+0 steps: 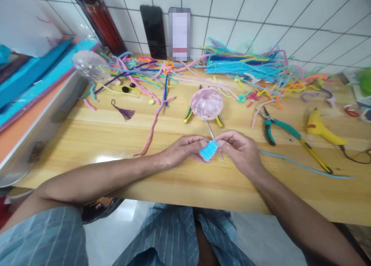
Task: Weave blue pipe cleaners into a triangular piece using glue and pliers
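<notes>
Both of my hands meet near the front middle of the wooden table (95, 138). My left hand (185, 148) and my right hand (239, 148) each pinch a small light-blue coil of pipe cleaner (208, 150) between them. The coil is wound round a thin stick (211, 131) that runs up to a clear pink ball (206, 103) resting just beyond my hands. A long light-blue pipe cleaner (304, 166) trails off to the right across the table from my right hand.
Teal-handled pliers (275, 126) and a yellow glue gun (321, 127) lie at the right. A heap of coloured pipe cleaners (240, 63) covers the back. A purple tassel (125, 112), a clear ball (88, 65) and two propped phones (153, 31) stand behind.
</notes>
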A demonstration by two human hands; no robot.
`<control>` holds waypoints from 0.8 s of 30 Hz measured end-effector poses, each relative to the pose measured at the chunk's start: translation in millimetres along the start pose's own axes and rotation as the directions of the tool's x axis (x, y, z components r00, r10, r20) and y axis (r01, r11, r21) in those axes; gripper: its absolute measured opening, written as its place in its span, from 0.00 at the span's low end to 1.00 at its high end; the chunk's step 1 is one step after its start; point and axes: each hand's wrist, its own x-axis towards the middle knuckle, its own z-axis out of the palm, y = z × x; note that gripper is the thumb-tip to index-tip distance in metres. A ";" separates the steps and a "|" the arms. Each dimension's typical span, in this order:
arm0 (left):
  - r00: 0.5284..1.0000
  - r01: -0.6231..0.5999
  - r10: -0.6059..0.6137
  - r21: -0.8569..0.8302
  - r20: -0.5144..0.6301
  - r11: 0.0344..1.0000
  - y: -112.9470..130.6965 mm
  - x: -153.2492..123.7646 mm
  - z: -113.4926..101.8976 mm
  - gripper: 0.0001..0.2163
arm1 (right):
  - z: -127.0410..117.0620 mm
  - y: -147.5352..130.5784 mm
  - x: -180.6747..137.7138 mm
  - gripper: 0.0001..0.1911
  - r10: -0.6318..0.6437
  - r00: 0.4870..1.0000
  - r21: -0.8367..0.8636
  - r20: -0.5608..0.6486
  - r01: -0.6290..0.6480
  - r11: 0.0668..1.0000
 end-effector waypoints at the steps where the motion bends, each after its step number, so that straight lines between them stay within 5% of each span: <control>1: 1.000 -0.006 0.006 -0.001 0.002 1.000 -0.5 0.2 0.0 0.23 | 0.2 -0.3 -0.1 0.08 0.002 1.000 -0.003 -0.002 -0.002 1.000; 14: 0.993 -0.118 0.117 0.109 0.019 0.987 -4.8 -1.9 3.0 0.23 | 2.1 -2.5 0.3 0.08 -0.027 0.997 -0.109 0.068 0.034 0.994; 20: 0.992 -0.120 0.124 0.136 -0.020 0.983 -1.9 -3.2 4.2 0.22 | 1.7 -3.3 -0.7 0.06 -0.018 1.000 -0.117 -0.005 0.017 0.993; 24: 0.960 -0.214 0.267 0.407 -0.079 0.888 -2.3 -4.8 3.2 0.16 | -4.8 -3.1 1.0 0.04 -0.052 0.996 -0.202 -0.074 0.036 0.979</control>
